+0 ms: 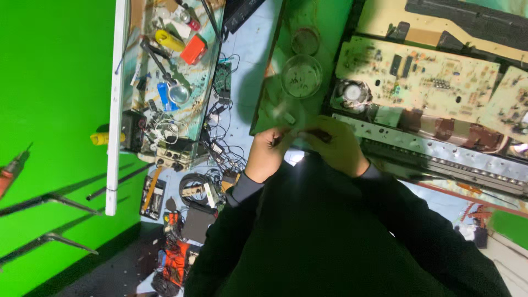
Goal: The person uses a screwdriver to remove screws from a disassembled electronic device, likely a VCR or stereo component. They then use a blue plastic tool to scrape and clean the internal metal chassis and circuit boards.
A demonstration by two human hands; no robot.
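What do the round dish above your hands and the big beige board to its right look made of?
Round dish: probably clear glass or plastic, see-through with a glossy rim. Beige board: likely a laminate circuit board, matte tan and studded with small components. Both hands meet just below the dish.

A cluttered glass shelf (165, 82) holds a yellow tube (168, 39), an orange box (193, 49) and a magnifier (179, 93) beside a bright green wall (55, 110). Tangled cables (220, 143) spill over the pale floor. On the green bench (324, 16), a round glass dish (301, 76) sits near beige circuit boards (418, 71) and a small fan (352, 93).
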